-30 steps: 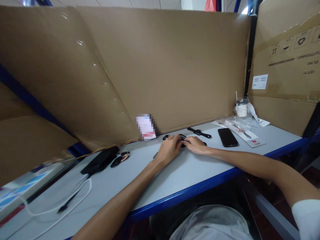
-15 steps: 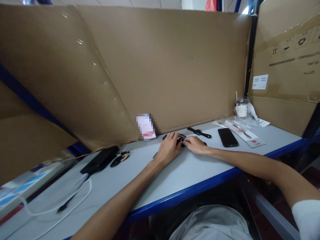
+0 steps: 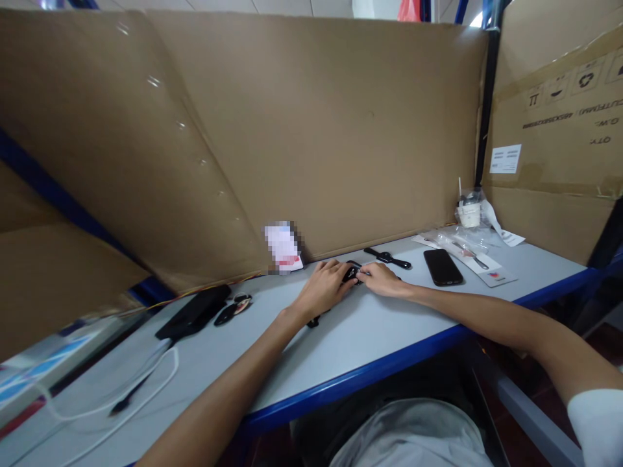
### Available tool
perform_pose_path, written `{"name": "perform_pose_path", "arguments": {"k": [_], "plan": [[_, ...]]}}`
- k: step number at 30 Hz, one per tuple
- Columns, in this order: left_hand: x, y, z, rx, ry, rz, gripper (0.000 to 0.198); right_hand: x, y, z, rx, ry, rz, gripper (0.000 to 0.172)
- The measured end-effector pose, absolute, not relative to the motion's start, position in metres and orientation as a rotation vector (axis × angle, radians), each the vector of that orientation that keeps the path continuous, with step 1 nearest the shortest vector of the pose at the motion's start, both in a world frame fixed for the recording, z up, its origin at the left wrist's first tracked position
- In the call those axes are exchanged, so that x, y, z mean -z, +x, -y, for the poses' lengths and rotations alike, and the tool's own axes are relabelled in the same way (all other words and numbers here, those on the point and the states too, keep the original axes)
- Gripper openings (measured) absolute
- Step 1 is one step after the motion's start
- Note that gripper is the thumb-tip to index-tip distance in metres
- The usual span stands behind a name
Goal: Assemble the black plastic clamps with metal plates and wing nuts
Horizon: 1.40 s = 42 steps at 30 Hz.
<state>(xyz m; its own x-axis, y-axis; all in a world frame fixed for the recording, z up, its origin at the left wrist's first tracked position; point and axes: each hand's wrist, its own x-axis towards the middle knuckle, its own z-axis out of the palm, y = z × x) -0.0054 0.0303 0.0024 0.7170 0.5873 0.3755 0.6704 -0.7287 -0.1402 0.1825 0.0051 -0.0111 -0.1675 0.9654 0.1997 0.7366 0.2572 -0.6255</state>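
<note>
My left hand (image 3: pixel 322 285) lies over a black watch (image 3: pixel 351 273), its fingers bent round the near side of the case. From the right, my right hand (image 3: pixel 381 280) pinches the watch's edge between thumb and fingertips. Both hands are low over the grey tabletop, and the watch is mostly covered by fingers. A short black piece (image 3: pixel 314 321) that looks like a strap end shows beneath my left wrist. Just behind my right hand, a second black watch (image 3: pixel 388 257) lies flat with its strap stretched out.
To the right lie a black phone (image 3: pixel 442 267) and a card with plastic packaging (image 3: pixel 487 266); a wrapped cup (image 3: pixel 470 213) stands behind. Leftward are a black box (image 3: pixel 197 311), dark round pieces (image 3: pixel 233 310) and white cables (image 3: pixel 172 366). Cardboard (image 3: pixel 341 130) walls the back.
My left hand has shifted slightly and its fingers have spread flatter over the watch. The strap-like black piece now shows under my left wrist. My right hand stays nearly in place.
</note>
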Motion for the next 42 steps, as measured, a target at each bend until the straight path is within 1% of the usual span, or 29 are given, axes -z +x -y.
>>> {"name": "perform_pose_path", "arguments": {"k": [6,11,19,21,24,25,28,35,37,39,40,42], "plan": [[-0.007,-0.014,-0.033,0.384,-2.706,0.992,0.044,0.002,0.193,-0.012,-0.706,-1.379,2.057,0.028],[-0.011,-0.011,-0.027,0.269,-2.618,1.046,0.043,-0.01,0.202,-0.009,-0.905,-1.292,2.051,0.032],[-0.014,-0.008,-0.023,0.182,-2.585,1.156,0.048,-0.013,0.21,-0.013,-1.032,-1.23,2.084,0.033],[-0.013,-0.007,-0.023,0.161,-2.591,1.186,0.05,-0.011,0.212,-0.015,-1.053,-1.236,2.102,0.032],[-0.011,-0.006,-0.022,0.129,-2.597,1.198,0.051,-0.012,0.215,-0.015,-1.106,-1.233,2.127,0.02],[-0.01,-0.005,-0.022,0.125,-2.594,1.2,0.052,-0.013,0.216,-0.015,-1.118,-1.226,2.143,0.022],[-0.01,-0.004,-0.021,0.104,-2.578,1.194,0.053,-0.018,0.219,-0.013,-1.095,-1.189,2.208,0.036],[-0.013,-0.005,-0.019,0.095,-2.567,1.206,0.049,-0.021,0.222,-0.014,-1.102,-1.108,2.232,0.044],[-0.013,-0.006,-0.02,0.093,-2.563,1.193,0.05,-0.021,0.222,-0.014,-1.123,-1.111,2.205,0.038],[-0.013,-0.007,-0.02,0.093,-2.564,1.164,0.051,-0.019,0.221,-0.014,-1.154,-1.12,2.181,0.023],[-0.013,-0.007,-0.02,0.094,-2.564,1.147,0.051,-0.019,0.221,-0.014,-1.168,-1.128,2.173,0.019],[-0.013,-0.008,-0.02,0.106,-2.566,1.111,0.052,-0.018,0.221,-0.013,-1.204,-1.151,2.172,0.023]]}}
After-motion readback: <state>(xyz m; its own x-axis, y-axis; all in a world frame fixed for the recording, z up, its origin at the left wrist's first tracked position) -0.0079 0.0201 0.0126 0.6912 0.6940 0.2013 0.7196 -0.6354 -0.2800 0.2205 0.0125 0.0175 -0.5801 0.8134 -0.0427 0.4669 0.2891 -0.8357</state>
